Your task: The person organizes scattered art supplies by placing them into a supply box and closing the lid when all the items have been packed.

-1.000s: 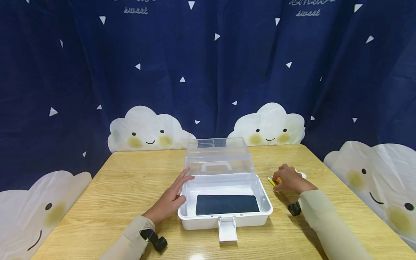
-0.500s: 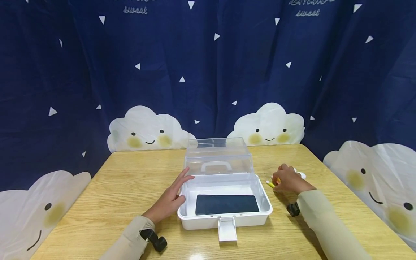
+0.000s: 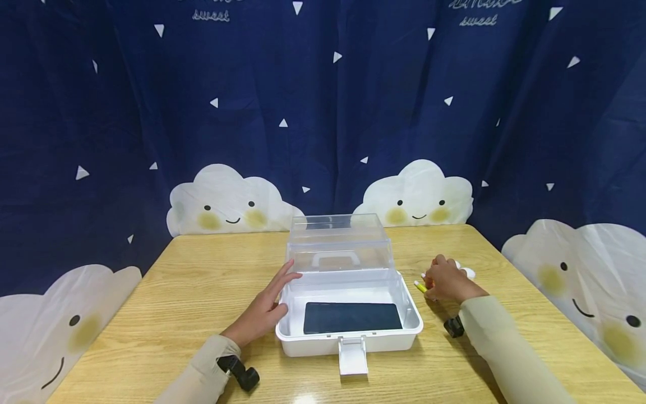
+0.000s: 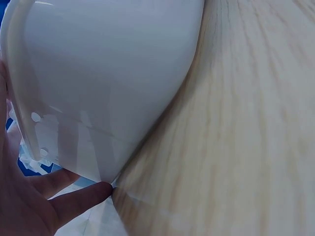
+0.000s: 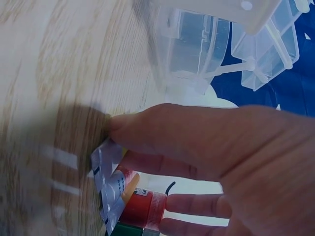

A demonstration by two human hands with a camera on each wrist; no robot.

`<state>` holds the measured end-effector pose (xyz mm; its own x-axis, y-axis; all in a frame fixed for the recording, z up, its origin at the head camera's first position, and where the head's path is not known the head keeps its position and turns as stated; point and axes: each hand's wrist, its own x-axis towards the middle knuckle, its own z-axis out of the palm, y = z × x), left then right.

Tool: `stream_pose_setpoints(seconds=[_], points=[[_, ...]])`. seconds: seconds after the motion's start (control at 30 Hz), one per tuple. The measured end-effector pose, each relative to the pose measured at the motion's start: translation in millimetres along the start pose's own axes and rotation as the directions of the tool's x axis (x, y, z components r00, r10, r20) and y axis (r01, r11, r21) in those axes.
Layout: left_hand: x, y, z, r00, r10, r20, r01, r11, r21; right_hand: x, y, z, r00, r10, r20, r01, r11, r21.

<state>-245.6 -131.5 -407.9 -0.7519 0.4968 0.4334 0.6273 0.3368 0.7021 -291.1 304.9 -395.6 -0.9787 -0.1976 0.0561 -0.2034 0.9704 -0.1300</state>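
A white storage box (image 3: pixel 378 342) stands with its clear lid (image 3: pixel 339 230) tipped back and its front latch (image 3: pixel 353 359) hanging down. Inside lies a dark flat rectangle (image 3: pixel 351 318) with rounded corners. My left hand (image 3: pixel 262 308) rests on the box's left side, fingers spread and fairly straight along the rim. Right of the box, my right hand (image 3: pixel 448 280) curls its thumb and fingers round a bunch of small tubes (image 5: pixel 115 187), white with printing. A red-capped piece (image 5: pixel 142 210) and a green one (image 5: pixel 127 229) sit beside them. A yellow stick (image 3: pixel 420 287) with a white end pokes out below the hand.
White rounded things (image 3: pixel 469 272) lie behind the right hand on the wooden table (image 3: pixel 217 280). The raised lid stands at the box's back. A dark blue curtain (image 3: pixel 323 84) with cloud prints hangs behind the table.
My right hand has shifted slightly left, and the yellow stick under it has changed its angle; the orange part beside it shows less. The left hand and box have stayed put.
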Motion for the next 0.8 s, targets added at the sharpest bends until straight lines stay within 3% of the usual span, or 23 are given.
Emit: stream_pose_setpoints(seconds=[0.8], points=[[0.6, -5.4, 1.5, 1.000, 0.029, -0.008, -0.029, 1.000, -0.001, 5.0, -1.1, 3.0, 0.998, 0.037, 0.048, -0.034, 0.998, -0.059]])
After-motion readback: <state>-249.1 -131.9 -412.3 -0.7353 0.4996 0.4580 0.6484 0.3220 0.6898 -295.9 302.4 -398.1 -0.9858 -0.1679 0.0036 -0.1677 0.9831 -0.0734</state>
